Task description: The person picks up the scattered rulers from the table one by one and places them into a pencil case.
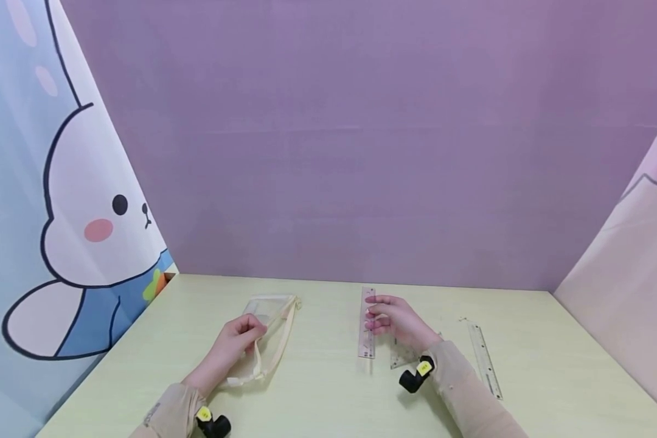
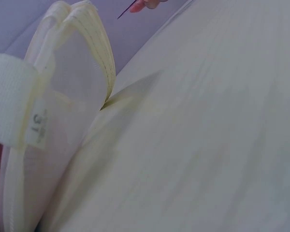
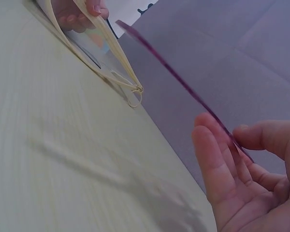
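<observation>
My left hand [image 1: 235, 337] pinches the edge of a see-through pouch [image 2: 79, 101] with cream edging and a small printed tag. The pouch's mouth stands parted, as its cream rim [image 3: 117, 48] shows in the right wrist view. To the right, my right hand [image 1: 396, 319] holds a clear, purplish ruler [image 1: 366, 344] upright between thumb and fingers, above the table and apart from the pouch. Seen edge-on, the ruler [image 3: 174, 72] is a thin dark line in the right wrist view. Beneath my right wrist lies a clear set square [image 1: 401, 358], partly hidden.
Right of my right forearm, a clear marked measuring piece [image 1: 484, 362] lies on the pale table [image 1: 317, 401]; its full outline is hard to make out. A purple backdrop [image 1: 361, 152] rises behind the table, with printed cloth [image 1: 98, 152] on the left.
</observation>
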Demonstrator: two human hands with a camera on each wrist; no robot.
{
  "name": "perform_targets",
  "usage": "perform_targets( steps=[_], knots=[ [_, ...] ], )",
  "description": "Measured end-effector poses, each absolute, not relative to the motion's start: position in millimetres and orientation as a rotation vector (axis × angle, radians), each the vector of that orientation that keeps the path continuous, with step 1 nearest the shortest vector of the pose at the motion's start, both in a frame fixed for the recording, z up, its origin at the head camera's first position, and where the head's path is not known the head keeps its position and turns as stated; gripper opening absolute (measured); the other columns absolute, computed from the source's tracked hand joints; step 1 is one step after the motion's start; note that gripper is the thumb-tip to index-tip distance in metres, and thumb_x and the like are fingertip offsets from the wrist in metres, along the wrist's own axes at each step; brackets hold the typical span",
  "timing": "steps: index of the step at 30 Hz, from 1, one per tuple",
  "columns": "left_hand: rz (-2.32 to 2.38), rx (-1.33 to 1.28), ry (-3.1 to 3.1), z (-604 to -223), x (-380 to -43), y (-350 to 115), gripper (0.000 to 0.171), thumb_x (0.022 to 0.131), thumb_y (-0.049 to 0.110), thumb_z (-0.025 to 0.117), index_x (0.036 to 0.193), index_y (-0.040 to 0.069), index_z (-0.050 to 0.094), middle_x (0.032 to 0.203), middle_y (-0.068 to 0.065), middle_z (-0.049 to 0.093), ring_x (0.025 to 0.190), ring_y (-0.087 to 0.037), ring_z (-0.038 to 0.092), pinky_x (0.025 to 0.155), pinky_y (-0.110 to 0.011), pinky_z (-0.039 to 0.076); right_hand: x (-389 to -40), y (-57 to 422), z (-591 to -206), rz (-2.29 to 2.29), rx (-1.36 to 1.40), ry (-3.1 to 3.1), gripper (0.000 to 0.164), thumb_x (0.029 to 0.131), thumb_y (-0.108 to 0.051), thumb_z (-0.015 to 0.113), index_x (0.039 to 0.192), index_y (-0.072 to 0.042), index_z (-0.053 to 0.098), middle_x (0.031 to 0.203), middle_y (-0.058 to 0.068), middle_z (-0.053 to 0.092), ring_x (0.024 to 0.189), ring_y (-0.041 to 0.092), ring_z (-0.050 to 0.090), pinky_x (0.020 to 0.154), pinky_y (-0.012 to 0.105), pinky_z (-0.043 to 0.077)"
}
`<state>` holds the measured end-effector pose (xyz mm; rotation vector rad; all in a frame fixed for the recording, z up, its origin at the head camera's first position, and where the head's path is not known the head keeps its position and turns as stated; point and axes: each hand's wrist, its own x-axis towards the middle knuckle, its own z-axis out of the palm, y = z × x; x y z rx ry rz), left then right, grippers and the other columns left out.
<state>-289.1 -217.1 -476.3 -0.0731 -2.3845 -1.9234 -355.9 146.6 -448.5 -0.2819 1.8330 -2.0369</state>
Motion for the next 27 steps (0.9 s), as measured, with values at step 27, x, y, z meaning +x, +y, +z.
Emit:
perform_targets(
  steps=[27],
  knots=[
    [-1.938, -0.088, -2.368, -473, -286, -215, 0.013, 0.089, 0.008, 0.067, 0.084, 0.0, 0.059, 0.064, -0.005, 0.046, 0.056, -0.016, 0.044, 0.053, -0.024, 0.037, -357, 129, -452, -1.982, -0.339, 1.794, 0.044, 0.097, -0.005, 0.049, 0.134, 0.015, 0.037, 0.092, 0.011, 0.059, 0.073, 0.018, 0.065, 0.071, 0.031, 0.056]
  ],
)
